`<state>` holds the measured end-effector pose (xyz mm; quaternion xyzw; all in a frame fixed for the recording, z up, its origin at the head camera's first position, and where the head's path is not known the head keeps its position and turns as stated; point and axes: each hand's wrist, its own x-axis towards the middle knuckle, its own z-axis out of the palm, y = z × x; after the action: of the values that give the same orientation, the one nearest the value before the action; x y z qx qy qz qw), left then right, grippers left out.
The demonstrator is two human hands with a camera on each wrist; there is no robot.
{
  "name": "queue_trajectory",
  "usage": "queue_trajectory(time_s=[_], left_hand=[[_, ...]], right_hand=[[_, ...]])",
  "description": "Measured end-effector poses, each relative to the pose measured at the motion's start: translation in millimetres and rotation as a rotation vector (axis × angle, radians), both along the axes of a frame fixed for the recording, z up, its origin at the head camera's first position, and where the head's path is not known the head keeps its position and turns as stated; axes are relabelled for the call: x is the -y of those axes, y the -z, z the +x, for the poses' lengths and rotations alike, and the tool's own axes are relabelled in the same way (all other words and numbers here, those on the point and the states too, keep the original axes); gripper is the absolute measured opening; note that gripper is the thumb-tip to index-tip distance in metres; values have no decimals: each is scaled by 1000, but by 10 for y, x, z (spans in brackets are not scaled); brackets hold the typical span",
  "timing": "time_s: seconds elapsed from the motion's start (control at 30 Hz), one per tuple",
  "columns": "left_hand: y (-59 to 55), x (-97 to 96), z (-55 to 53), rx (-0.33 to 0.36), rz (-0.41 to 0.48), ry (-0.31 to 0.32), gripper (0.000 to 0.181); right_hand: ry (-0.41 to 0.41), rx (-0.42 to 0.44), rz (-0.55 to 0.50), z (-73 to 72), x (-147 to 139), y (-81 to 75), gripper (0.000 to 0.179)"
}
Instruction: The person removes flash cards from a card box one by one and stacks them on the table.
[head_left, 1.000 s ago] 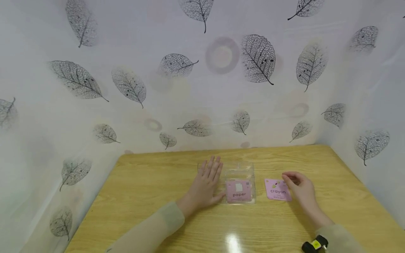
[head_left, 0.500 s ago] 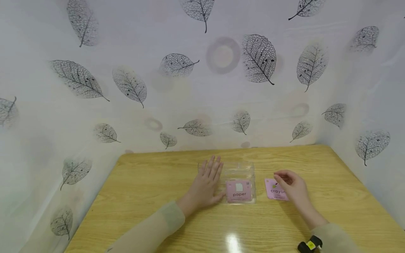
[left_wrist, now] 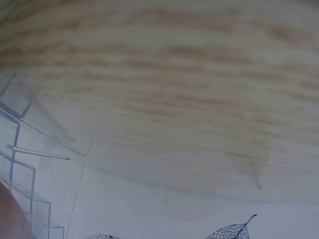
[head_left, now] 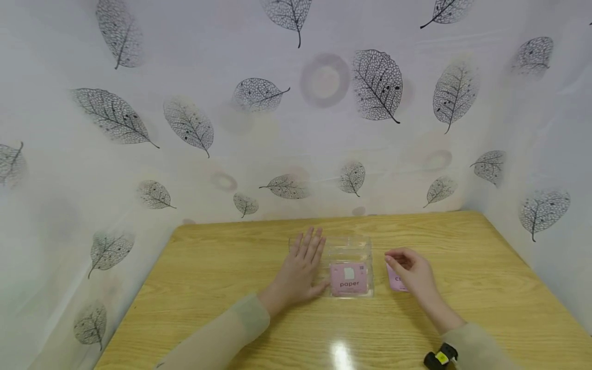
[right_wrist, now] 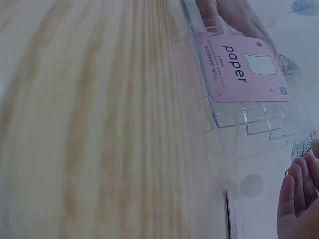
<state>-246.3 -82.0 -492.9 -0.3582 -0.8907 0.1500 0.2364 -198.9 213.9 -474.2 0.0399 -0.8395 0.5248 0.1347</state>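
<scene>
Indoor nook: table (head_left: 208, 267), leaf-print sheeting (head_left: 319, 139)

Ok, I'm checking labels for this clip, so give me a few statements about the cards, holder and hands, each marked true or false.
1. A pink card sits in the clear holder. True.
2. The word on that card is "crayon". False: it reads "paper".
3. The right hand hides part of the other pink card in the head view. True.
4. That other pink card is in the holder too. False: it lies on the table, to the holder's right.
5. The left hand pinches a card. False: it lies over the holder's left part.
</scene>
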Motion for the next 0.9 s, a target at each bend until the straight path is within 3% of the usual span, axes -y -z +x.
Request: queue_trajectory(time_s=[0.07,0.27,0.4,0.67,0.9], left_hand=[[4,0,0,6,5,2,100],[1,-1,3,44,1,-4,99],[-2,1,1,25,1,-4,99],[11,9,1,45,25,9,100],[-5,10,1,54,35,16,100]], right_hand=[[-11,0,-19,-39,2,80,22],[-41,-5,-48,-34,87,74,22],[-49,16,-62,-37,132,74,23],[-5,34,29,-50,203,114,22],[-74,49,-62,28,307,-75,17]])
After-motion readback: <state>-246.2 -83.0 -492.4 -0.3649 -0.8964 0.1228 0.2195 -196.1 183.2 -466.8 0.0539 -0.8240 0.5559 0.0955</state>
